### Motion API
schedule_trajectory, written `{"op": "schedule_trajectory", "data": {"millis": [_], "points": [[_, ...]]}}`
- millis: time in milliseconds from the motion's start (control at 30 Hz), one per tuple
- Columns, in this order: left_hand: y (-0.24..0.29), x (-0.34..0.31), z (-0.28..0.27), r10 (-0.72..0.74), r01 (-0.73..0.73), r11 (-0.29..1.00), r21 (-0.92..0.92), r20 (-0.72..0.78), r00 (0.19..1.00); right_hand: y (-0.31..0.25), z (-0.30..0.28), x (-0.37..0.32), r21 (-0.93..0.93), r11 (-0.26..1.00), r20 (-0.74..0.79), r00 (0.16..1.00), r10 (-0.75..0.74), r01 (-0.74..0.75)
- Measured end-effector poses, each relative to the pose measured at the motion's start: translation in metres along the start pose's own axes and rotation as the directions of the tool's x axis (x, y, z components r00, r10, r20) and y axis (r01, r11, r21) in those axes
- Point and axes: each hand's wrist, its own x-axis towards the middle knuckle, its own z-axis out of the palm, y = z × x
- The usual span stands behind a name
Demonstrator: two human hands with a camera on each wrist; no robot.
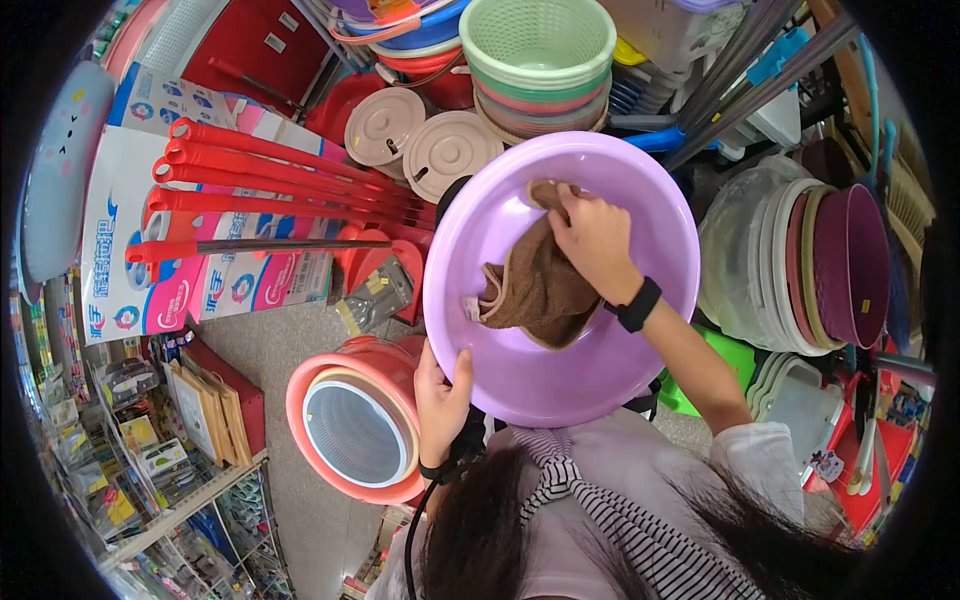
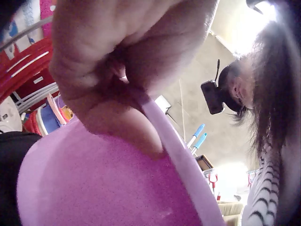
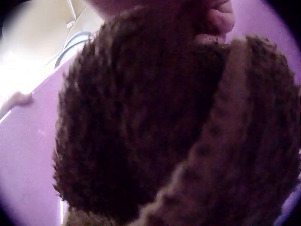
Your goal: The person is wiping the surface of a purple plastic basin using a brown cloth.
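A purple basin (image 1: 600, 385) is held tilted in front of the person's body. The left hand (image 1: 442, 395) grips its lower left rim, thumb on the inner side; in the left wrist view the left hand (image 2: 117, 70) is curled over the basin's rim (image 2: 176, 150). Inside the basin, the right hand (image 1: 597, 245) holds a brown cloth (image 1: 545, 290) bunched under its fingers, close to the inner wall. The cloth (image 3: 141, 117) fills most of the right wrist view, where part of the right hand (image 3: 218, 21) shows above it.
Stacked green baskets (image 1: 540, 45) and lidded beige bins (image 1: 455, 155) stand beyond the basin. Red poles (image 1: 290, 180) lie across boxes at the left. A pink bucket (image 1: 300, 420) is at lower left, stacked purple tubs (image 1: 850, 265) at right, and a goods rack (image 1: 150, 515) at far left.
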Motion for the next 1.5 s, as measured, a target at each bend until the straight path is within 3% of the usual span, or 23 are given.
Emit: {"op": "schedule_trajectory", "data": {"millis": [200, 267, 333, 400, 467, 533, 633, 700, 767, 867, 933, 967, 1100, 1200, 1300, 1400, 1500], "points": [[-0.006, 0.001, -0.002, 0.025, -0.024, 0.999, -0.024, 0.029, 0.999, -0.027, 0.023, 0.003, 0.196, 0.979, -0.067, 0.997, -0.042, 0.054], [-0.007, 0.003, -0.004, 0.037, -0.037, 0.999, -0.019, 0.028, 0.999, -0.037, 0.022, 0.002, 0.255, 0.965, -0.022, 0.998, -0.051, 0.055], [-0.007, 0.003, -0.006, 0.006, -0.004, 0.998, -0.069, 0.035, 0.999, -0.046, 0.027, 0.001, 0.375, 0.907, -0.054, 0.981, -0.184, 0.191], [-0.004, 0.002, -0.007, -0.025, 0.026, 0.997, -0.079, 0.014, 1.0, -0.05, 0.026, -0.004, 0.43, 0.88, -0.03, 0.977, -0.211, 0.203], [-0.005, -0.001, -0.008, -0.055, 0.054, 0.995, -0.083, -0.011, 0.998, -0.045, 0.02, -0.003, 0.302, 0.915, 0.074, 0.95, -0.303, 0.268], [-0.008, -0.002, -0.005, -0.002, 0.0, 0.999, -0.048, -0.04, 0.999, -0.035, 0.017, 0.003, 0.234, 0.93, 0.064, 0.95, -0.306, 0.284], [-0.01, -0.001, -0.002, 0.0, -0.002, 0.999, -0.049, -0.052, 0.999, -0.02, 0.011, 0.005, 0.0, 0.991, 0.042, 0.99, -0.134, 0.134], [-0.013, 0.001, -0.001, 0.005, -0.009, 0.999, -0.052, -0.06, 0.998, -0.02, 0.012, 0.004, -0.009, 0.995, 0.046, 0.994, -0.096, 0.097], [-0.014, 0.003, -0.005, -0.033, 0.034, 0.998, -0.045, 0.042, 0.999, -0.02, 0.015, 0.005, -0.018, 0.998, 0.048, 0.997, -0.052, 0.053], [-0.015, 0.007, -0.007, -0.03, 0.032, 0.999, -0.038, 0.051, 0.998, -0.033, 0.023, 0.009, 0.128, 0.991, -0.008, 0.999, -0.041, 0.042], [-0.012, 0.008, -0.008, -0.066, 0.067, 0.998, -0.017, 0.055, 0.996, -0.042, 0.022, 0.01, 0.268, 0.96, 0.065, 0.992, -0.104, 0.083], [-0.01, 0.009, -0.008, -0.1, 0.1, 0.995, 0.001, 0.053, 0.994, -0.048, 0.024, 0.008, 0.353, 0.919, -0.021, 0.984, -0.179, 0.174], [-0.004, 0.01, -0.006, -0.055, 0.052, 0.992, -0.117, -0.022, 0.998, -0.051, 0.021, 0.005, 0.279, 0.932, 0.081, 0.961, -0.265, 0.233], [-0.01, 0.009, -0.007, -0.008, 0.006, 0.996, -0.091, -0.017, 1.0, -0.04, 0.018, 0.007, -0.035, 0.957, 0.07, 0.956, -0.284, 0.286], [-0.015, 0.01, -0.009, 0.008, -0.006, 0.998, -0.061, 0.017, 1.0, -0.019, 0.014, 0.01, -0.182, 0.95, -0.002, 0.966, -0.259, 0.254], [-0.009, 0.011, -0.006, -0.053, 0.052, 0.993, -0.105, -0.005, 0.999, 0.002, -0.003, 0.01, -0.337, 0.927, 0.102, 0.986, -0.135, 0.162], [-0.008, 0.012, -0.007, -0.063, 0.065, 0.985, -0.16, 0.021, 0.998, 0.02, -0.018, 0.006, -0.404, 0.867, 0.285, 0.941, -0.184, 0.292]]}}
